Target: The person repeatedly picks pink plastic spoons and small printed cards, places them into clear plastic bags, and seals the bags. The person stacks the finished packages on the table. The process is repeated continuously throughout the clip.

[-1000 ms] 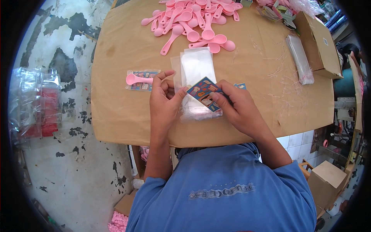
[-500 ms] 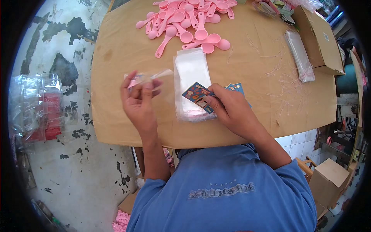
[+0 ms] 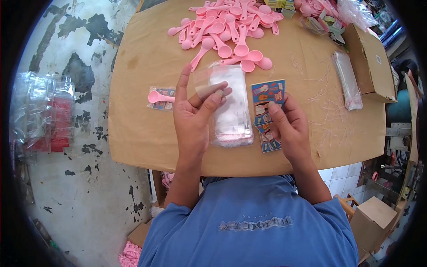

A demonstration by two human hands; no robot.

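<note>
My left hand (image 3: pixel 193 118) is closed in a pinch, forefinger raised, on a clear plastic bag (image 3: pixel 203 80) that is hard to make out against the things behind it. Under and beside that hand lies a stack of clear plastic bags (image 3: pixel 233 104) on the table. My right hand (image 3: pixel 291 124) pinches a blue printed card (image 3: pixel 268 92) upright between thumb and fingers. More such cards (image 3: pixel 269 140) lie just below it, partly hidden by the hand. Left of my left hand, a pink measuring spoon (image 3: pixel 155 97) rests over a blue card, apparently inside a clear bag.
A heap of pink measuring spoons (image 3: pixel 227 26) covers the table's far middle. At the right lie another bundle of clear bags (image 3: pixel 347 80), a cardboard box (image 3: pixel 369 66) and loose plastic strips (image 3: pixel 320 107). Clear and red packets (image 3: pixel 58 115) are at the far left, beyond the brown tabletop (image 3: pixel 133 138).
My left hand has moved right, over the edge of the bag stack, uncovering the spoon on its card. My right hand has moved right and turned its card upright.
</note>
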